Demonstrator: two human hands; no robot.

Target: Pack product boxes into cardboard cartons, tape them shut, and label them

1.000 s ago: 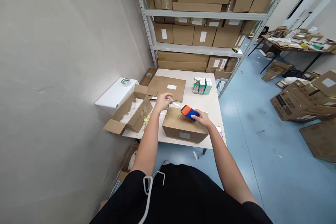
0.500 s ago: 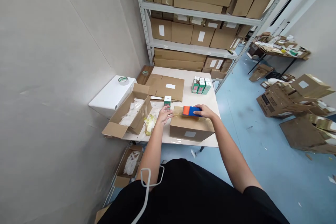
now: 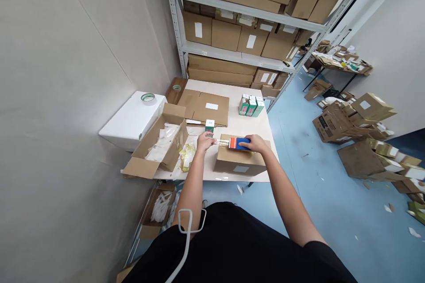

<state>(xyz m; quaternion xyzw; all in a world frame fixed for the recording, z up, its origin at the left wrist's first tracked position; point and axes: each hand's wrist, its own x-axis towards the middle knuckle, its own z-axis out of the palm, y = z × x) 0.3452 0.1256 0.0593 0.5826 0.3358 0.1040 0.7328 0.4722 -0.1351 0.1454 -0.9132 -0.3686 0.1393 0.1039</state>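
A closed brown cardboard box (image 3: 239, 164) sits at the near edge of the white table (image 3: 242, 121). My right hand (image 3: 254, 143) grips an orange and blue tape dispenser (image 3: 238, 143) that rests on the box's top. A strip of clear tape (image 3: 222, 143) stretches left from the dispenser to my left hand (image 3: 205, 141), which pinches its end just off the box's left edge. A small green and white carton (image 3: 209, 125) stands right behind my left hand.
An open cardboard box (image 3: 159, 146) with plastic bags lies at the table's left. Flattened cardboard (image 3: 207, 107) and a group of green cartons (image 3: 250, 106) sit further back. Metal shelving (image 3: 239, 17) holds several boxes. Tape rolls (image 3: 148, 97) rest on a white unit. Cardboard litters the blue floor (image 3: 358, 141) at right.
My left hand came down from above the table to the box's left edge, holding the tape end. The dispenser turned flat along the box top. The camera shifted, bringing the small green carton into view.
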